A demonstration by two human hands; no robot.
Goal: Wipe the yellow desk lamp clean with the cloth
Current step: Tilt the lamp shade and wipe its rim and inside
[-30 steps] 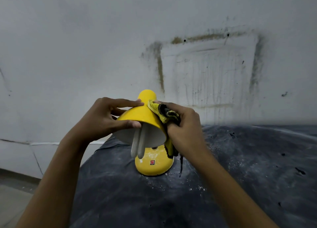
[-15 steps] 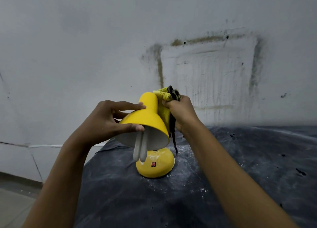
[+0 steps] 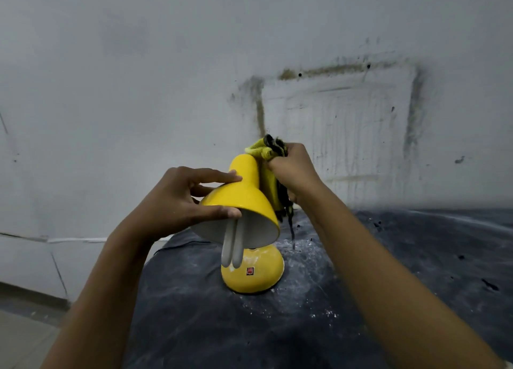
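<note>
The yellow desk lamp stands on its round base on a dark dusty surface, its shade tilted toward me with a white bulb sticking out. My left hand grips the shade from the left, thumb on the rim and fingers over the top. A yellow and black cloth is bunched in my right hand. That hand presses the cloth against the right side of the shade's narrow top, and its lower end hangs down behind the shade.
The dark dusty cloth-covered surface spreads right and toward me, its left edge near the lamp base. A stained white wall rises right behind. The floor lies lower left.
My right hand has carried the cloth up from the shade's lower right side to its narrow top. My left hand has kept its grip on the shade.
</note>
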